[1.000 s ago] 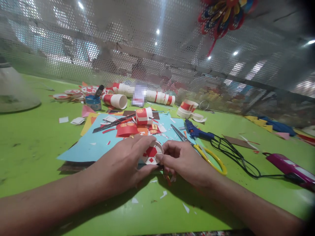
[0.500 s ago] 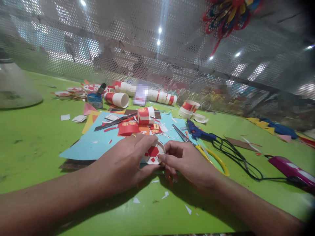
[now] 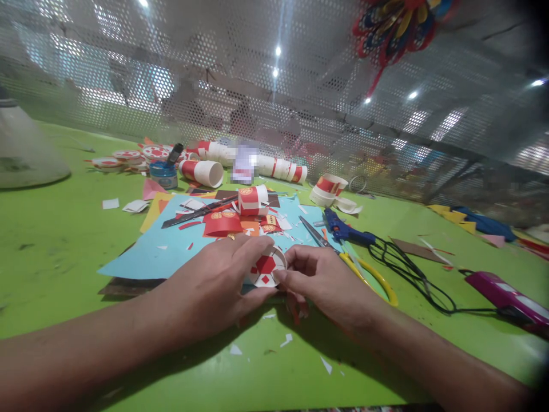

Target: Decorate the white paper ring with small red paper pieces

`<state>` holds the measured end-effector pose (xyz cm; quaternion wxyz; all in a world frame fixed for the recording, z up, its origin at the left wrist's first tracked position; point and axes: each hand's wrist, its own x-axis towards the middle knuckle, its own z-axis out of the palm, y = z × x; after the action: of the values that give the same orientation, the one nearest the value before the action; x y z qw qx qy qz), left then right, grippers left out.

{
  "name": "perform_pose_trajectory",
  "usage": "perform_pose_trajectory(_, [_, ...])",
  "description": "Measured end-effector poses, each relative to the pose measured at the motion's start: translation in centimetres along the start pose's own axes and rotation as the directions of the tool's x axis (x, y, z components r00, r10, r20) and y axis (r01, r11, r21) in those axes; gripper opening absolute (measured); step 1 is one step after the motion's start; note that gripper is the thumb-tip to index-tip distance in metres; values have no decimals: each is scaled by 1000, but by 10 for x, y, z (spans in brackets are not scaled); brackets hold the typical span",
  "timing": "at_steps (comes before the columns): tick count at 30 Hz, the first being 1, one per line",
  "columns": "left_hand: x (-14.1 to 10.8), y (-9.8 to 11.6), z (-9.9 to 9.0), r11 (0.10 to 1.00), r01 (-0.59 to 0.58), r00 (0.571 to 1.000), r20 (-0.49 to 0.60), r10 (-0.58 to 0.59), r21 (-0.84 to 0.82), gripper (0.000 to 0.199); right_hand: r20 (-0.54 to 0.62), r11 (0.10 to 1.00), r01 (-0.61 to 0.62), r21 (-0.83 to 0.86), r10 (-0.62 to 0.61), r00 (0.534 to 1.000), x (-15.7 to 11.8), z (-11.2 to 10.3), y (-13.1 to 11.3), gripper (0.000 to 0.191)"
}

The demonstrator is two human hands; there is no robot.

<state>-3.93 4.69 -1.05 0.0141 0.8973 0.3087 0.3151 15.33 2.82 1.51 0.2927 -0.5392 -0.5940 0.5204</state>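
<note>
Between my two hands is a paper cup [image 3: 266,266], its round white base facing me with red shapes and dark lines on it. My left hand [image 3: 218,274] wraps around the cup from the left, thumb below and fingers over the top. With thumb and fingertips, my right hand [image 3: 319,280] pinches at the right edge of the base; some of its fingers are hidden underneath. Behind the hands, a blue paper sheet [image 3: 141,252] carries red paper pieces [image 3: 222,223], a cut red-and-white cup [image 3: 253,200] and a dark cutter knife [image 3: 193,214].
Scissors [image 3: 369,280] with yellow handles and a blue glue gun [image 3: 343,226] lie right of my right hand. The glue gun's black cable runs to a purple power strip [image 3: 506,294]. Paper cups [image 3: 206,173], a blue jar [image 3: 163,175] and decorated discs [image 3: 107,163] stand farther back.
Both hands keep their hold on the cup almost unchanged. The whole view has shifted very slightly.
</note>
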Motion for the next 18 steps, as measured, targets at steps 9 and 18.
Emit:
perform_pose_trajectory(9, [-1, 1, -2, 1000, 12, 1000, 8, -12, 24, 31, 10, 1000, 9, 5, -9, 1000, 1, 0, -1, 16])
perform_pose_trajectory(18, [0, -2, -1, 1000, 23, 1000, 15, -23, 2, 34, 4, 1000, -13, 11, 13, 1000, 1, -1, -6, 8])
